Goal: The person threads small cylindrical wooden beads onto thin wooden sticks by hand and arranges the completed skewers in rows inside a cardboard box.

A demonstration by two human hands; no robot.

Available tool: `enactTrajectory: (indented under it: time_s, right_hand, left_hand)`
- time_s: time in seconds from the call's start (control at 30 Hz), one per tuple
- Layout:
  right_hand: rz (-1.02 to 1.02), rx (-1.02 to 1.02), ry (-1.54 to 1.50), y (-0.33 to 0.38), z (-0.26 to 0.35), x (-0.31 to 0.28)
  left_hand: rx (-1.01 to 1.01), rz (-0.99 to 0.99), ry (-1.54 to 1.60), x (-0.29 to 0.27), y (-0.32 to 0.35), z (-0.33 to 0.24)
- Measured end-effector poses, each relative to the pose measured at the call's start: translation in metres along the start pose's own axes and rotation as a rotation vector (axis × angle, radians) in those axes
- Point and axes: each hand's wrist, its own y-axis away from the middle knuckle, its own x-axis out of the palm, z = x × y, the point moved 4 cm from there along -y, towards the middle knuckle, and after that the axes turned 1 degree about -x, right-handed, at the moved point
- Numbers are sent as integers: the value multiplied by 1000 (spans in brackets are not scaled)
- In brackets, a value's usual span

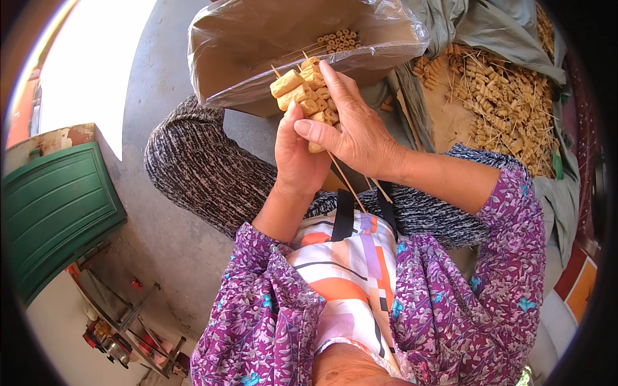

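Observation:
A bundle of skewers threaded with tan, hollow rolled pieces is gripped between my two hands. My left hand supports it from the left, thumb pressed along the rolls. My right hand wraps the other side, its fingers extended over the top and its thumb across the front. Pointed stick tips poke out at the far end, while bare stick ends trail toward my lap. Part of the bundle is hidden behind my hands. Just beyond stands a cardboard box lined with clear plastic, with similar skewers inside.
On the right, a large heap of skewered rolls lies on cardboard, bordered by grey-green cloth. A green panelled piece and a metal frame stand at left on the grey floor. My legs flank the work area.

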Motion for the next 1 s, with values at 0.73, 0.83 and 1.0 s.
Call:
enactTrajectory:
  time_s: [0.73, 0.83, 1.0]
  right_hand:
    - [566, 195, -596, -167, 1, -96]
    - [596, 299, -337, -189, -2, -78]
    - [797, 454, -172, -241, -28, -35]
  left_hand:
    - [294, 291, -2189, 5, -77, -251]
    - [418, 302, -2372, -24, -97, -248]
    - [474, 204, -1939, -51, -123, -236]
